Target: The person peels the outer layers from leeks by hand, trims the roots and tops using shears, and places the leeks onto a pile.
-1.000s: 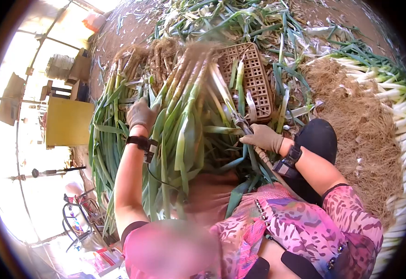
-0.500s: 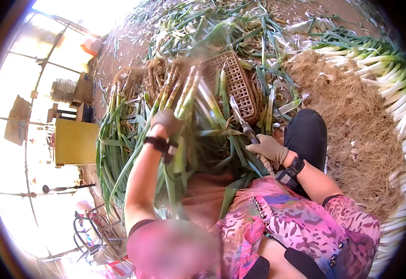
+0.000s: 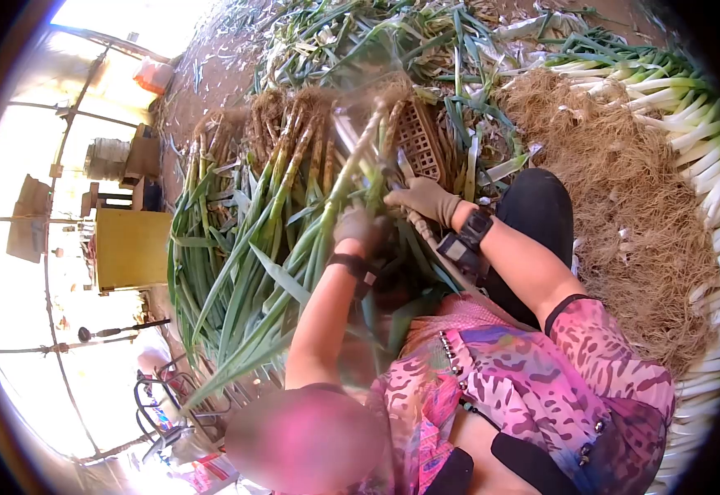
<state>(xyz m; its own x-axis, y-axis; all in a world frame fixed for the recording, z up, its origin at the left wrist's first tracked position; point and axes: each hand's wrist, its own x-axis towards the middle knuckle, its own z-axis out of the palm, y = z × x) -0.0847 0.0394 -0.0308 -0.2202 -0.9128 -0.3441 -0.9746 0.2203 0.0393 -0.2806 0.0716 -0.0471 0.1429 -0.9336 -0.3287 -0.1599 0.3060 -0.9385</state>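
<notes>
My left hand, in a grey-brown glove, is closed around green leaves of a long leek, whose pale stem and roots slant up and away. Blur hides part of the fingers. Close to its right, my gloved right hand grips a long thin tool with a wrapped handle and a pale, blade-like tip near the leek stems. Under and left of my left hand lies a pile of unpeeled leeks, with brown roots at the far end.
A brown plastic crate stands beyond my right hand. Leaf scraps litter the floor behind it. On the right, cleaned white leeks lie in a row with matted roots. A yellow box stands left.
My left hand has moved right with leek in it, swinging the stem toward the tool. My right hand has moved slightly up and left, still holding the tool.
</notes>
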